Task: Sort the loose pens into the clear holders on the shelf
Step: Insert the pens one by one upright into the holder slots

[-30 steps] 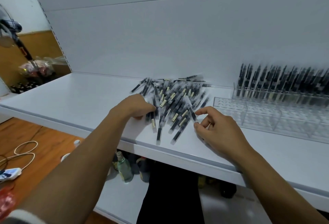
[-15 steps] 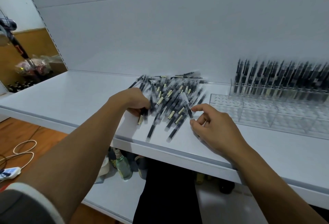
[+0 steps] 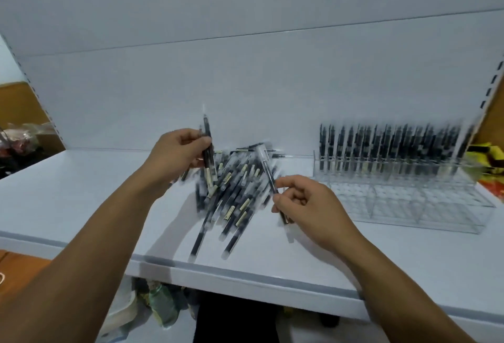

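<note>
Pen [image 3: 208,157] in left hand [image 3: 174,151], second pen [image 3: 266,168] in right hand [image 3: 308,203], labels [image 3: 244,203] blurred

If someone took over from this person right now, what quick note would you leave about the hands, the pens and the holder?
Left hand: grips a black pen upright.
Right hand: pinches a clear-capped black pen.
Heap of loose black pens lies on the white shelf, left of the clear plastic holder.
Done: the holder's back row holds standing pens.
Left: front slots look empty; heap and both held pens need slotting.
</note>
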